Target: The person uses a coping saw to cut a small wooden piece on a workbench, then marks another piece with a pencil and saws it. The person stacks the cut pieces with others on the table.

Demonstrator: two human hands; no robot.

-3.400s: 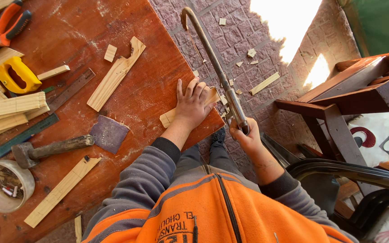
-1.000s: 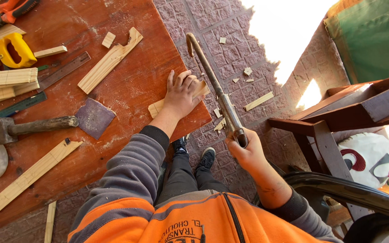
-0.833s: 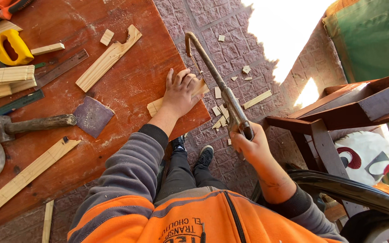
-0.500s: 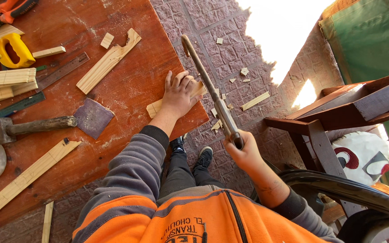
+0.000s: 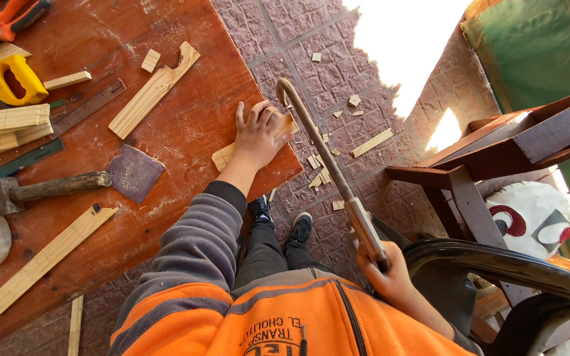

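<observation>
- Wooden strip [image 5: 253,142] lay at the red table's [image 5: 186,118] right edge, one end past the edge, pinned flat under the left hand [image 5: 258,132], fingers spread.
- Right hand [image 5: 387,277] was clenched on the hacksaw [image 5: 328,168] handle; frame ran across the strip's overhanging end.
- Around: notched board [image 5: 155,90], sandpaper [image 5: 133,173], hammer [image 5: 41,190], steel rule [image 5: 87,109], long batten [image 5: 51,258], all clear of the saw.
- Offcuts [image 5: 318,171] littered the paving below.
- Dark chair [image 5: 496,270] and wooden frame [image 5: 496,148] crowded the right side, near the saw hand.
</observation>
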